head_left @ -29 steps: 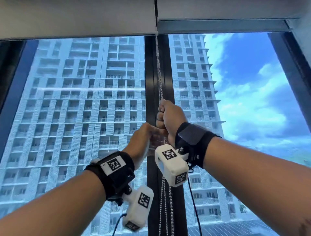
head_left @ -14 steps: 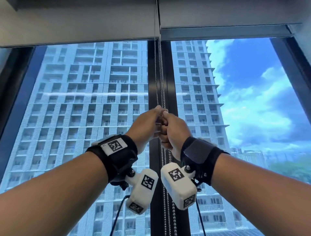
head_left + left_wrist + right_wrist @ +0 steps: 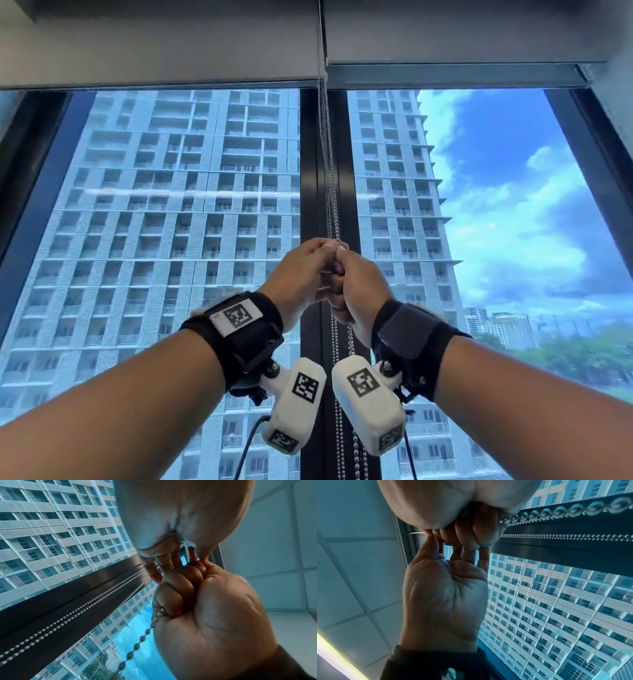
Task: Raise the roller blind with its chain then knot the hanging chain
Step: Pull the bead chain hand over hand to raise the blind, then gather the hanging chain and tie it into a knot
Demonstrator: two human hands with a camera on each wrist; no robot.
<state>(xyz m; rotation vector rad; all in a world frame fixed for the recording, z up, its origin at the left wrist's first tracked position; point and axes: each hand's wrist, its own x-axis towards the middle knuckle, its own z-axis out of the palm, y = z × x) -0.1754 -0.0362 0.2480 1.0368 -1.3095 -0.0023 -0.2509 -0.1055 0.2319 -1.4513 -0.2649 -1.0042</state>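
A metal bead chain point(image 3: 329, 178) hangs from the top of the window, in front of the dark mullion point(image 3: 310, 192). My two hands meet on it at chest height. My right hand point(image 3: 359, 281) is a fist curled round the chain, which comes out below its little finger point(image 3: 137, 641). My left hand point(image 3: 305, 267) reaches in from the left. Its thumb and forefinger pinch the chain just above the right fist, and its other fingers point(image 3: 467, 555) lie nearly straight against the right knuckles. The grey roller blind point(image 3: 154, 44) is rolled high up.
A second blind with a metal bottom bar point(image 3: 445, 77) covers the top of the right pane. More chain strands point(image 3: 339, 428) hang down the mullion below my wrists. Tower blocks and sky show through the glass. A dark window frame point(image 3: 589, 144) slants at the right.
My left hand has climbed from below the right fist to its top and taken the chain there. My right hand has come down with the chain in it.
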